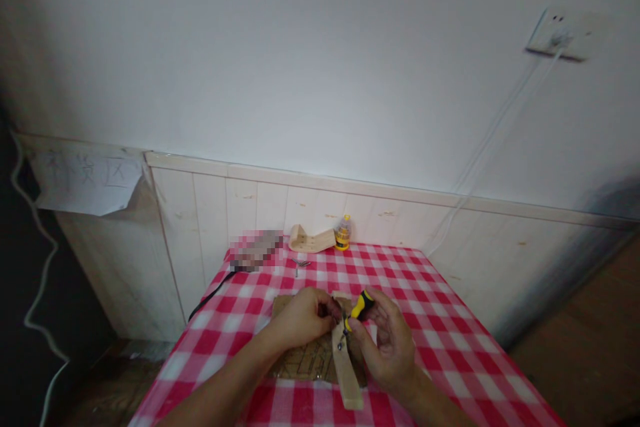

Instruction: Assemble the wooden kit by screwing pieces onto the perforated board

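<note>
My right hand (393, 340) grips a screwdriver (361, 305) with a yellow and black handle, its shaft angled down toward a pale wooden piece (349, 377). A small dark metal part, perhaps a screw, shows on the wood below the tool. My left hand (307, 317) is closed at the far end of the wooden piece, fingertips pinched close to the screwdriver; what they hold is hidden. Under both hands lies a brown board (300, 367) with dark line markings, partly covered by the hands and the wood.
The table has a red and white checked cloth (190, 373). Toward the back stand a curved wooden part (315, 241) and a yellow bottle (343, 235). Several small screws (300, 264) lie before them. A blurred-out object with a black strap (215, 295) is at back left. A wall rises behind.
</note>
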Motion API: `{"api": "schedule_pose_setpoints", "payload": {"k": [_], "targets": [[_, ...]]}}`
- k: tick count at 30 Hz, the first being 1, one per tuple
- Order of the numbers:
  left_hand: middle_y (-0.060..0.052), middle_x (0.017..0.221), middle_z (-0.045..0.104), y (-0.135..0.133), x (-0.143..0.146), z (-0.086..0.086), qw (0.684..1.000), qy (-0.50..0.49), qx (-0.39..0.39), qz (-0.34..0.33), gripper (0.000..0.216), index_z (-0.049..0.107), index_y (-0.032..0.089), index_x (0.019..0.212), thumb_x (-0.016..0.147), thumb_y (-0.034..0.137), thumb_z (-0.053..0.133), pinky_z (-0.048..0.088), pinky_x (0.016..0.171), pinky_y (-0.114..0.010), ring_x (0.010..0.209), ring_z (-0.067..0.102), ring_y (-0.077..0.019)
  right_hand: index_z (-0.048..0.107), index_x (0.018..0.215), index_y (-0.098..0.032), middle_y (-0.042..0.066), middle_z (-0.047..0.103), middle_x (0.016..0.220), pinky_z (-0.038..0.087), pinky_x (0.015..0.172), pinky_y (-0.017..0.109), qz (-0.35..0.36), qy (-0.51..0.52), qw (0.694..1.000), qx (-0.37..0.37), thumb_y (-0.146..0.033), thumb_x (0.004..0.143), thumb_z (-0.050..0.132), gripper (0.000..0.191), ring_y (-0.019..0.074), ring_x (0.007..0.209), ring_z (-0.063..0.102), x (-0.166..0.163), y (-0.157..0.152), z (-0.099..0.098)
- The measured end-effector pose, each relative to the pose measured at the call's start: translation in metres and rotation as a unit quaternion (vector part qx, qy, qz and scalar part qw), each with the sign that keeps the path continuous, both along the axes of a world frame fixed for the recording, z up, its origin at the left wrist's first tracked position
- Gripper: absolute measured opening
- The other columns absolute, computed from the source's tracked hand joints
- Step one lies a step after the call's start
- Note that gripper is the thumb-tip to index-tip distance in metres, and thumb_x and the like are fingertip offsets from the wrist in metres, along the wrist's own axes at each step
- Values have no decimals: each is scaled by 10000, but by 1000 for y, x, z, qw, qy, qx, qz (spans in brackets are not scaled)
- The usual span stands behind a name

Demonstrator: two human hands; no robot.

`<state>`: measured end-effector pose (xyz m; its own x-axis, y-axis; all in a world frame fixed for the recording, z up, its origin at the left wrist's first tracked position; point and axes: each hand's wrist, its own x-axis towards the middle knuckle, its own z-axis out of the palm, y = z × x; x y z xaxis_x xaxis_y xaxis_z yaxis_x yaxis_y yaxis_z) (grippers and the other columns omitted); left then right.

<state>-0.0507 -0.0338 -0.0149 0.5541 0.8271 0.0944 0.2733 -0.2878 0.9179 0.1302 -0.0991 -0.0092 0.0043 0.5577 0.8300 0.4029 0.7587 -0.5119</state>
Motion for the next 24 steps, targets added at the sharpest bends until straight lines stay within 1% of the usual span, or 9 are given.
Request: {"api": "schedule_pose_setpoints", "payload": {"k": [5,7,10,14,16,21,24], "targets": [[-52,896,794,-3,-1,5,1000,0,8,2,174,766,158,878,760,153,638,527,763,-288,830,706,-209,553,1395,-228,126,750,1094,676,767,351,0,-33,999,4,-148,893,680,523,249,875,773,2,0,-4],[-44,880,792,-4,-1,8,1000,0,12,3,163,761,159,859,750,137,641,525,771,-285,830,705,-204,551,1397,-231,136,744,1121,678,766,360,-5,-51,999,7,-132,886,677,536,256,892,770,3,0,-5],[-37,875,791,-4,-2,10,1000,-2,16,7,158,756,161,848,742,126,644,523,770,-277,828,703,-200,515,1423,-255,145,718,1195,678,794,393,1,-75,997,12,-97,879,651,583,273,978,756,4,-2,-6],[-43,844,783,-3,-1,7,1000,-6,22,11,125,751,150,826,752,145,650,516,733,-272,783,690,-193,448,1471,-269,149,697,1245,669,830,430,39,-104,994,17,-70,890,581,628,293,1063,738,5,-4,-5],[-45,819,777,-2,-1,6,1000,-6,23,11,99,747,146,805,759,172,664,514,722,-274,761,683,-191,436,1480,-271,149,699,1247,666,836,433,43,-108,993,14,-63,893,560,635,296,1070,738,5,-5,-3],[-33,865,791,-4,-1,10,1000,-3,23,7,151,763,163,835,736,133,653,517,757,-271,818,695,-192,475,1454,-277,138,706,1233,667,824,419,10,-107,994,28,-75,878,603,624,292,1039,744,4,-4,-1],[-35,866,794,-6,-2,13,1000,2,21,10,168,771,164,854,740,148,649,515,724,-267,801,698,-193,493,1436,-279,131,711,1208,669,810,411,-7,-104,994,27,-91,876,623,605,282,1007,748,4,-3,-2]]}}
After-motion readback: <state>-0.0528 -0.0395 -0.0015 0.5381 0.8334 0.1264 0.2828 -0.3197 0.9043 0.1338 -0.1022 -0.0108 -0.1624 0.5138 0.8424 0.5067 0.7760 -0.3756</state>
